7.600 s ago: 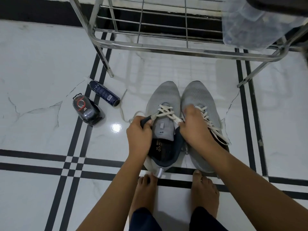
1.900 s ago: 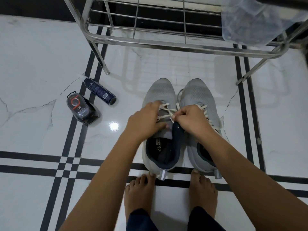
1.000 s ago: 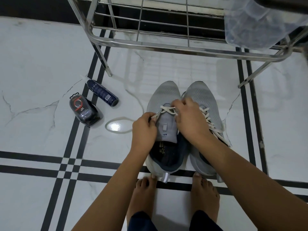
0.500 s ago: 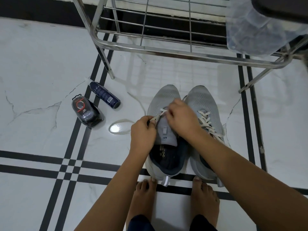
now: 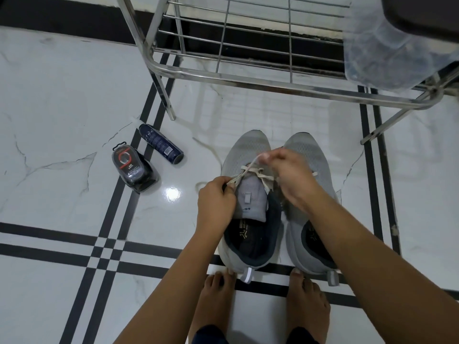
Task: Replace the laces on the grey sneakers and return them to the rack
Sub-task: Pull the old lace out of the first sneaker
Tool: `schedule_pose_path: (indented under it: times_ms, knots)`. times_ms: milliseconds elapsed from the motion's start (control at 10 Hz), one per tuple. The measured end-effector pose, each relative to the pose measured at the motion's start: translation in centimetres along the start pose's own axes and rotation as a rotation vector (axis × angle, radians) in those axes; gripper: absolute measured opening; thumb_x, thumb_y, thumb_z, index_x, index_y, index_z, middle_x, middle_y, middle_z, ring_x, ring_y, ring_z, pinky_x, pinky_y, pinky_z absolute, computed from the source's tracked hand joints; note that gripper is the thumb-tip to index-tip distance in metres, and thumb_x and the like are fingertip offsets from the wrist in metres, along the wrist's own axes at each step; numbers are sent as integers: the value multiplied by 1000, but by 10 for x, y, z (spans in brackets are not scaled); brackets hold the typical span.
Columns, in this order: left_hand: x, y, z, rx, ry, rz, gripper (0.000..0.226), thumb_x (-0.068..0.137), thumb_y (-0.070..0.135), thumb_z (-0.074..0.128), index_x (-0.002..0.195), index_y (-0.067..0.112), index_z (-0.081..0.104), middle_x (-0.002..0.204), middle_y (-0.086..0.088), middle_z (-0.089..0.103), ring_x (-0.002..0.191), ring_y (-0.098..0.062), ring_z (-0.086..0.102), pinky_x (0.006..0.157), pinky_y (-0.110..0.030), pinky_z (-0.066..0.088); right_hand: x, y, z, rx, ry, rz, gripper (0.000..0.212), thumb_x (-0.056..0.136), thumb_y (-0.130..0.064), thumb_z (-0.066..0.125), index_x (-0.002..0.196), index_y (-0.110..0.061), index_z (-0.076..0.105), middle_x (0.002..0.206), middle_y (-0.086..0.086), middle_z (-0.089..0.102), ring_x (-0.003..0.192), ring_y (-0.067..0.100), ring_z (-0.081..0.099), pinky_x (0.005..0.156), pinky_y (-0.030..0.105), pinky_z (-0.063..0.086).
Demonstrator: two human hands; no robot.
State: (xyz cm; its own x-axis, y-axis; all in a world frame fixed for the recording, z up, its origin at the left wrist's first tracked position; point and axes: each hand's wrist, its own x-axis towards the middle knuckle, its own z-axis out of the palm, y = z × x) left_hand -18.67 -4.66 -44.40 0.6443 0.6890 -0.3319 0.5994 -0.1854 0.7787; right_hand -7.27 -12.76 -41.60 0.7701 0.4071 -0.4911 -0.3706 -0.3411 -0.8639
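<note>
Raised since a moment ago, the right hand [image 5: 288, 175] pinches the lace [image 5: 249, 167] taut over the left sneaker [image 5: 248, 147]; the left hand [image 5: 216, 198] pinches it beside the tongue [image 5: 252, 198]. Both sneakers [image 5: 306, 155] sit before the rack [image 5: 248, 80].

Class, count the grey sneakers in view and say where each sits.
2. The left sneaker stands on the floor before the rack; the right sneaker close beside it. Others may be hidden beyond the frame.
</note>
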Motion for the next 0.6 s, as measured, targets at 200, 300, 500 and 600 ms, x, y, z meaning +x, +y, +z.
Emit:
schedule_pose_path:
  times_ms: [200,300,500,600]
  knots:
    - [-1,2,0,-12,-5,-13,25,93,13,50,110,11,67,103,-8,69,96,-20,60,72,-17,36,5,-1,-5,-693,-181,-224,6,94,-16,50,92,-12,47,72,3,52,62,18,50,62,29,40]
    - [0,2,0,1,-7,-10,24,93,15,51,109,11,68,103,-7,70,95,-20,60,69,-16,34,12,13,17,-1375,-307,-306,17,91,-21,54,101,-8,57,95,12,58,89,27,57,66,29,37]
    - [0,1,-2,-1,-13,-22,24,93,11,49,107,10,68,101,-7,69,84,-15,55,67,-15,33,4,-5,-8,274,-179,91,34,93,-15,52,62,-7,62,67,6,62,59,16,54,62,27,47]
    - [-1,1,-1,8,-26,-11,24,93,10,49,107,9,67,103,-9,69,91,-19,59,72,-17,35,3,-12,-21,233,-67,58,35,95,-21,50,61,-14,42,50,1,44,36,11,36,45,25,37]
